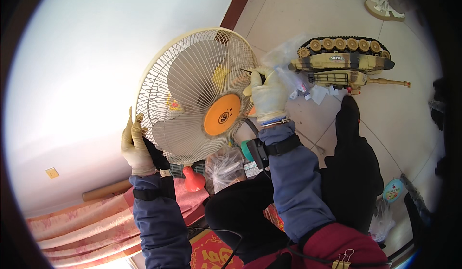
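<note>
An electric fan [185, 71] with a cream rim, a wire guard, grey blades and an orange centre disc fills the middle of the view, tilted. My left hand [136, 144], in a pale glove, grips the fan's lower left rim. Beside it a black piece [156, 153], perhaps cloth, lies against the guard; its kind is unclear. At the fan's right side my right hand [269, 96], gloved too, is closed around a thin dark tool [246, 70]. The tool's tip lies over the guard; most of it is hidden in the fist.
A camouflage toy tank [346, 59] lies on its side on the tiled floor at the right, near clear plastic wrap [284, 52]. Below the fan are a red funnel-like object [193, 179] and a clear plastic bag [225, 168]. Pink curtain fabric [96, 221] hangs lower left.
</note>
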Action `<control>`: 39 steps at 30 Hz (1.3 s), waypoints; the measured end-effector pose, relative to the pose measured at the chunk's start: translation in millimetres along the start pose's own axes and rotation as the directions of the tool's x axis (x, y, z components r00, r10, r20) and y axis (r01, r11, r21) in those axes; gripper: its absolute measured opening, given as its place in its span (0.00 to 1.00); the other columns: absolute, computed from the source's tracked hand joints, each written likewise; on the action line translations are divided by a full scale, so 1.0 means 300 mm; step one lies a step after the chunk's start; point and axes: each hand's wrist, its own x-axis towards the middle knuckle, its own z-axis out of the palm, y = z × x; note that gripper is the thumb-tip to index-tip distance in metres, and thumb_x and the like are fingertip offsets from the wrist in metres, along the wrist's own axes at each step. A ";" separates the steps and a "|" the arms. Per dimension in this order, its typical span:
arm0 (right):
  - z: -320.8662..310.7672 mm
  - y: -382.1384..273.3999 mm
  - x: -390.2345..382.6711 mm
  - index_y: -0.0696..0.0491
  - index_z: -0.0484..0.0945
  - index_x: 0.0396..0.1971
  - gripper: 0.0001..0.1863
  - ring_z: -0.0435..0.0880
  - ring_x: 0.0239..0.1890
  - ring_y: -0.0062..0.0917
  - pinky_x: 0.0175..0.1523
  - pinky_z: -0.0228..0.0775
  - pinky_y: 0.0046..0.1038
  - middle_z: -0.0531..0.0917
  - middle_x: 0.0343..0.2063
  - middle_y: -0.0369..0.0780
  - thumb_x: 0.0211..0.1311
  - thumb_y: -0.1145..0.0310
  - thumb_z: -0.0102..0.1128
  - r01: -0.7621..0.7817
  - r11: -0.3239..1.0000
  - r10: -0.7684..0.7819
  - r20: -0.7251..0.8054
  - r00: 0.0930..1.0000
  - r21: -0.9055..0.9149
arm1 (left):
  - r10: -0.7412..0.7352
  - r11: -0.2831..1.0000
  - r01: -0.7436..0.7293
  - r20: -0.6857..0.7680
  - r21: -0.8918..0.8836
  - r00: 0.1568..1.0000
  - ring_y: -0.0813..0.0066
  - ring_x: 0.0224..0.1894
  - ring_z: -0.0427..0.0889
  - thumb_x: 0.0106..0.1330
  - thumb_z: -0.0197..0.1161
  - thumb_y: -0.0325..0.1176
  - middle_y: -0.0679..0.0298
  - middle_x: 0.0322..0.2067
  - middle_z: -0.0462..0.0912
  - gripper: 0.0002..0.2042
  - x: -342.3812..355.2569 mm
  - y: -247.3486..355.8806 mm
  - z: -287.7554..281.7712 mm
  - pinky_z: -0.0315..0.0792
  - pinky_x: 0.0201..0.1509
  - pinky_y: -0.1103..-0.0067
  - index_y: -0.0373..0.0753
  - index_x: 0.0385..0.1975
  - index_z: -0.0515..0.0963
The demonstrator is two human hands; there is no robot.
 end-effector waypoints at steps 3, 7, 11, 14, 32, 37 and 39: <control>0.000 0.008 0.004 0.47 0.82 0.32 0.05 0.82 0.14 0.20 0.26 0.72 0.24 0.84 0.14 0.33 0.67 0.64 0.62 -0.048 0.999 0.048 0.019 0.999 0.025 | 0.004 1.000 -0.004 0.003 -0.017 1.000 0.85 0.39 0.74 0.77 0.58 0.40 0.64 0.48 0.85 0.21 -0.002 -0.001 0.002 0.71 0.47 0.85 0.29 0.60 0.77; 0.005 0.009 0.001 0.46 0.82 0.32 0.06 0.84 0.18 0.21 0.29 0.74 0.27 0.84 0.14 0.31 0.67 0.61 0.61 0.081 0.989 -0.081 0.002 0.997 -0.125 | 0.010 1.000 -0.010 0.007 -0.022 1.000 0.85 0.40 0.74 0.77 0.58 0.41 0.64 0.49 0.85 0.22 -0.001 -0.001 0.002 0.70 0.47 0.84 0.29 0.61 0.76; -0.007 -0.009 -0.007 0.44 0.82 0.32 0.08 0.85 0.21 0.24 0.36 0.76 0.32 0.84 0.14 0.32 0.67 0.58 0.60 0.092 0.956 -0.070 0.088 0.994 -0.278 | 0.004 0.999 -0.003 0.005 -0.037 1.000 0.85 0.40 0.74 0.77 0.58 0.41 0.64 0.49 0.85 0.22 -0.005 0.000 0.003 0.70 0.48 0.84 0.30 0.62 0.76; -0.027 -0.029 -0.021 0.44 0.82 0.31 0.08 0.85 0.23 0.29 0.38 0.77 0.35 0.84 0.17 0.34 0.67 0.58 0.59 0.116 0.908 -0.031 0.211 0.977 -0.402 | 0.009 0.999 -0.008 0.010 -0.050 1.000 0.85 0.39 0.73 0.77 0.58 0.41 0.64 0.49 0.85 0.22 -0.008 0.002 0.003 0.70 0.47 0.84 0.30 0.61 0.76; -0.005 0.023 -0.049 0.46 0.84 0.31 0.06 0.86 0.28 0.40 0.35 0.78 0.40 0.86 0.26 0.40 0.63 0.61 0.64 0.275 0.905 -0.249 0.118 0.961 -0.325 | -0.016 1.000 0.015 0.017 0.025 1.000 0.84 0.39 0.72 0.78 0.57 0.41 0.65 0.48 0.83 0.22 -0.006 0.009 0.001 0.69 0.47 0.84 0.32 0.64 0.75; 0.008 0.051 -0.025 0.46 0.84 0.32 0.05 0.86 0.29 0.40 0.35 0.77 0.40 0.86 0.27 0.41 0.63 0.62 0.65 0.253 0.936 -0.248 0.054 0.967 -0.246 | 0.005 1.000 -0.005 0.022 0.030 1.000 0.85 0.39 0.72 0.78 0.57 0.41 0.65 0.49 0.83 0.22 -0.008 0.003 0.000 0.69 0.47 0.84 0.32 0.64 0.75; 0.010 0.047 -0.002 0.46 0.85 0.33 0.05 0.86 0.29 0.40 0.35 0.77 0.40 0.86 0.26 0.41 0.62 0.62 0.65 0.262 0.929 -0.270 0.009 0.963 -0.261 | 0.008 1.000 -0.009 0.019 0.026 1.000 0.85 0.39 0.72 0.78 0.56 0.41 0.65 0.49 0.83 0.22 -0.009 0.003 0.000 0.69 0.47 0.84 0.32 0.64 0.74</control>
